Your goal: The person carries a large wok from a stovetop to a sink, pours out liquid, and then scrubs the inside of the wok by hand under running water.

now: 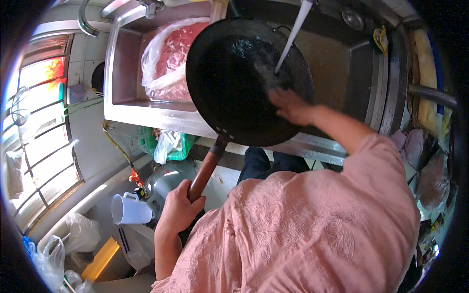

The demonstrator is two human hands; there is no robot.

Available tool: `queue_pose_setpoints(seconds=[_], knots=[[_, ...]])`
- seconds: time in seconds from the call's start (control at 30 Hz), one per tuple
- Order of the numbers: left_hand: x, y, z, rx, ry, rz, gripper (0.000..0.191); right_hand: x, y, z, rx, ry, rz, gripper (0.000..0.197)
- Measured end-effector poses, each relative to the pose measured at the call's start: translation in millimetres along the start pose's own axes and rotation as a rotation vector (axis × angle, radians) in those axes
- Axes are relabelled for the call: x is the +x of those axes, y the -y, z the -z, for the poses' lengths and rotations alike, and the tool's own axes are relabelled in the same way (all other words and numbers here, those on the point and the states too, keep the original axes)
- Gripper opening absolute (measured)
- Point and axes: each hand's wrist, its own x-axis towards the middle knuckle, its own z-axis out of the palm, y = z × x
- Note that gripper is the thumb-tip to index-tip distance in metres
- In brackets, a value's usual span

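Note:
My left hand [183,207] is closed around the wooden handle [205,172] of a large black wok [234,95]. The wok is over the front edge and divider of a stainless steel double sink [146,119]. A stream of water [296,29] falls into it from above. My right hand [291,106] is inside the wok, at its right side just below the stream, blurred. Whether its fingers hold anything is too blurred to tell. In the left basin lies a clear plastic bag [161,80] with pink-red contents, partly behind the wok.
Beneath the sink stand a green plastic basket [188,146] and a grey gas cylinder [172,177] with a hose. A translucent plastic jug [132,209] is at lower left, near plastic bags [82,232]. A yellow-edged cloth or pad [381,39] hangs on the right basin's rim.

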Motion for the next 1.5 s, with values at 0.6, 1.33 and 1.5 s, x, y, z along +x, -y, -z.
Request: queue_pose_setpoints(seconds=[0.6,1.33,1.5], knots=[[3.5,-2.6,-3.4,0.097,0.014,-0.028,0.031,145.1,-35.7,66.6,0.207,-1.113,-0.442,0.058],[6.4,11.6,-10.5,0.011,0.032,-0.015,0.031,170.3,14.0,89.7,0.754,-1.003,-0.134,0.057],[-0.8,6.3,-6.8,-0.024,0.023,-0.004,0.032,112.1,-9.5,1.4,-0.085,-0.611,-0.597,0.072]])
